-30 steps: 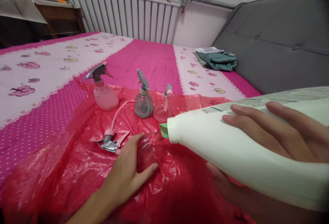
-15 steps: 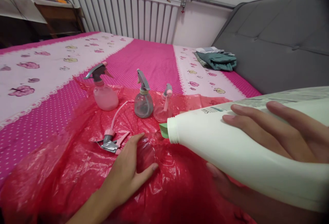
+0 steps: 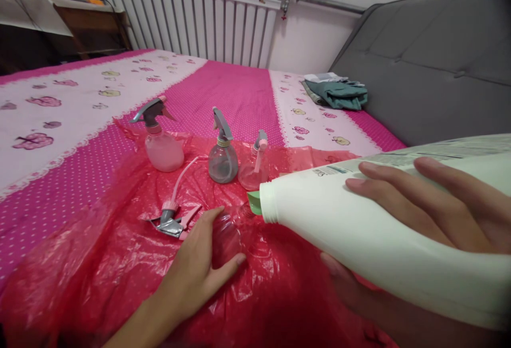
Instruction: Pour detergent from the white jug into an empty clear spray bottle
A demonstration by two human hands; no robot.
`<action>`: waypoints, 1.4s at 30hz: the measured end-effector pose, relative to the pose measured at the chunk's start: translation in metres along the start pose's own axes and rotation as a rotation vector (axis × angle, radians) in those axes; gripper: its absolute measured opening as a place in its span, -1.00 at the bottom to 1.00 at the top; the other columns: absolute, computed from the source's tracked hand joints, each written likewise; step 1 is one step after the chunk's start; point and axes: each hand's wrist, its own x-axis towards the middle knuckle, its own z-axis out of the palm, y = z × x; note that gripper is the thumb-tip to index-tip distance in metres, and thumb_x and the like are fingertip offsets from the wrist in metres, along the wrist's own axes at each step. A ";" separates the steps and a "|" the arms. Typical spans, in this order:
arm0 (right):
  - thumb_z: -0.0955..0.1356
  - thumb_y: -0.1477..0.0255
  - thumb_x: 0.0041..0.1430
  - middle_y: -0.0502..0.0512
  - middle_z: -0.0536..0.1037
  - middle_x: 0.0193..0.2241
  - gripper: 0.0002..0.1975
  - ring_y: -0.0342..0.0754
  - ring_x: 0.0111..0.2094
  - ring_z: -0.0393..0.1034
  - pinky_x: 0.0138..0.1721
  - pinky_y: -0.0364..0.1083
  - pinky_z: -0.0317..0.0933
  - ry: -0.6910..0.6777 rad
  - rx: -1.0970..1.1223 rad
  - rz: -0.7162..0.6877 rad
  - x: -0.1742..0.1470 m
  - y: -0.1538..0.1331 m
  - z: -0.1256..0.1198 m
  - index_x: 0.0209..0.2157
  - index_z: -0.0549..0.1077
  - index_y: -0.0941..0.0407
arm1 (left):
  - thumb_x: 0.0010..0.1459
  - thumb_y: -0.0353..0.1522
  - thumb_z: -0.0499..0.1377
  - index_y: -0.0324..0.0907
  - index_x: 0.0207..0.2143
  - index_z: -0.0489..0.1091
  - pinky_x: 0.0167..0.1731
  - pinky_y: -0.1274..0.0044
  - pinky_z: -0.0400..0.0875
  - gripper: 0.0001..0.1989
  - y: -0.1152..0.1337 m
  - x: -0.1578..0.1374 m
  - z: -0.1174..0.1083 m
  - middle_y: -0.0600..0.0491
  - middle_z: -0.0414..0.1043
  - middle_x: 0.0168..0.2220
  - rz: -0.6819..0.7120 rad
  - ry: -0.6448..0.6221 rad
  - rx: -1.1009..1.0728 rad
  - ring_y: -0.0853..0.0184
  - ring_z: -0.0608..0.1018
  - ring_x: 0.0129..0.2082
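Note:
My left hand [image 3: 205,260] is wrapped round a clear spray bottle body [image 3: 228,236], which has no spray head on it and leans to the right. In my right hand [image 3: 431,204] is a large white detergent jug [image 3: 347,220], tipped on its side. The jug's green pour spout [image 3: 254,203] points left, at the mouth of the clear bottle. Whether liquid runs between them I cannot tell. A loose grey and pink spray head [image 3: 171,224] with its tube lies left of my left hand.
Behind stand a pink-filled spray bottle [image 3: 164,150], a grey spray bottle [image 3: 223,163] and a clear pink-nozzled spray bottle [image 3: 252,172]. Red plastic sheeting [image 3: 99,268] covers the near bedspread [image 3: 235,92]. Folded clothes [image 3: 339,94] lie by the grey headboard [image 3: 431,55].

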 end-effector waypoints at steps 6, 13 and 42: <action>0.30 0.16 0.23 -0.25 0.47 0.14 -0.52 0.08 0.33 0.29 0.43 0.10 0.03 0.080 -0.001 0.045 0.005 -0.006 0.003 0.17 0.41 -0.13 | 0.36 -0.10 0.24 -0.06 0.38 0.01 0.14 -0.05 0.54 -0.31 0.001 -0.001 0.000 -0.27 0.41 0.27 -0.008 -0.012 -0.001 -0.16 0.57 0.22; 0.29 0.22 0.19 0.02 0.51 -0.13 -0.55 0.11 0.27 0.31 0.27 0.08 0.14 0.240 -0.010 0.205 0.019 -0.014 0.014 0.09 0.51 -0.09 | 0.36 -0.11 0.24 -0.05 0.37 0.02 0.14 -0.03 0.55 -0.32 0.002 0.001 -0.001 -0.26 0.42 0.26 -0.009 -0.017 -0.002 -0.15 0.58 0.21; 0.30 0.17 0.24 -0.36 0.40 0.20 -0.54 -0.01 0.35 0.27 0.50 -0.06 -0.09 0.069 -0.012 0.014 0.002 0.003 0.004 0.15 0.45 -0.11 | 0.37 -0.09 0.24 -0.07 0.37 0.04 0.15 -0.04 0.54 -0.32 0.002 0.001 -0.001 -0.26 0.43 0.26 -0.005 -0.011 -0.005 -0.14 0.59 0.21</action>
